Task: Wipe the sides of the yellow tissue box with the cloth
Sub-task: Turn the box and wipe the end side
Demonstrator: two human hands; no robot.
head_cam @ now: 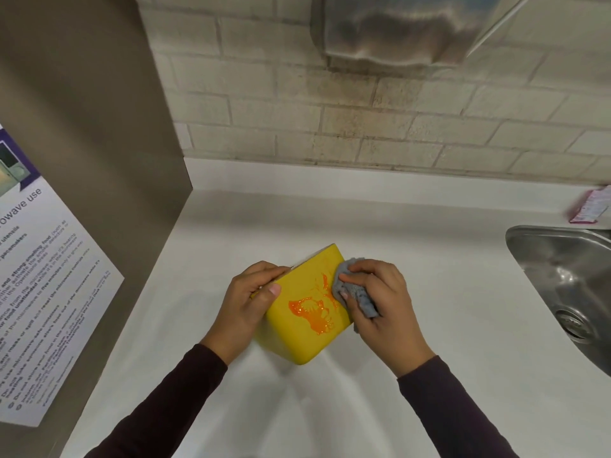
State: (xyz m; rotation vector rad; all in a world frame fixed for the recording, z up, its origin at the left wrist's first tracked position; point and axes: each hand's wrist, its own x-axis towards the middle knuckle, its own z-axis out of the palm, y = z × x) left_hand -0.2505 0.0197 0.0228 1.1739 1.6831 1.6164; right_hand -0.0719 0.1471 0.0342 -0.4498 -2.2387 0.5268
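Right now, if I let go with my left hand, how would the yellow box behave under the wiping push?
Probably stiff: the box shows flat, undented faces under the cloth. Likely to tip, since it sits tilted with only the left hand gripping its edge. It may also slide; the counter looks smooth.

Smooth yellow tissue box (299, 338) with glossy orange print; soft, nubby grey cloth (358, 294). Matt white countertop (429, 259), shiny stainless-steel sink (562, 276), rough pale brick wall (363, 127), paper notice (49, 292).
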